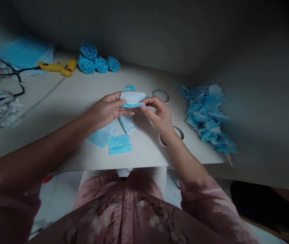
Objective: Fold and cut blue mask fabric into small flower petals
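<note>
Around the work: dim grey walls (144, 40), close at back and right. Table (144, 159), one, pale and flat, its near edge before a pink shirt (126, 213). Right side: one long bunch of blue pieces (206, 118). Far left: blue sheets (24, 52), near a yellow glue gun (68, 68). Back: four blue flowers (88, 64), clustered.

Hands, two, above the table's middle, sharing one item. Left hand (108, 108): thumb on the face, fingers behind, gripping the left end. Right hand (161, 115): pinching near the lower right corner. Item held: one small piece of cloth (133, 97), white face up. Loose blue cloths (120, 145) lie on the table, nearer the edge.

Smallest: a blue fold (131, 105) along the held piece's lower edge. Handling, by judgement: anchor the left end, keep the strip even in width, press the crease end to end, pull lightly; thin cloth probably skews or springs open.
</note>
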Demonstrator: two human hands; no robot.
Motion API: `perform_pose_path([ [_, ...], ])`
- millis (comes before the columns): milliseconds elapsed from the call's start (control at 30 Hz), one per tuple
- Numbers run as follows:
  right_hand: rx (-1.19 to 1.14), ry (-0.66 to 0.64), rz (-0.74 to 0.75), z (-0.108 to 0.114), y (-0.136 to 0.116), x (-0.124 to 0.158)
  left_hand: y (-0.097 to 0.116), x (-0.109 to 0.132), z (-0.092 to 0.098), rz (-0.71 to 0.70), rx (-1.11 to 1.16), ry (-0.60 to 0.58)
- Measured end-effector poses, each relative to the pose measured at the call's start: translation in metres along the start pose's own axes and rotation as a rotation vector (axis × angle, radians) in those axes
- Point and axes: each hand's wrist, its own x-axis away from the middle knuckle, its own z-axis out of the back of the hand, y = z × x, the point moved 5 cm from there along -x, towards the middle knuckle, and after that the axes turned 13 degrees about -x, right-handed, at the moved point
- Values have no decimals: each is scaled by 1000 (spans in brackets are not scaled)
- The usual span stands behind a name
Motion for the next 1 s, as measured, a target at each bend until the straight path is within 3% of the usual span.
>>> perform_pose_path([
  [300,-17,46,-98,-2,5,0,0,0,-1,-12,-5,-3],
  [500,-64,65,-107,-3,8,1,4,3,-1,-66,-198,50],
  [667,-85,35,-138,-5,14,3,4,3,4,-52,-282,155],
  [1000,-85,-115,-193,-13,24,3,3,4,-1,-58,-171,156],
])
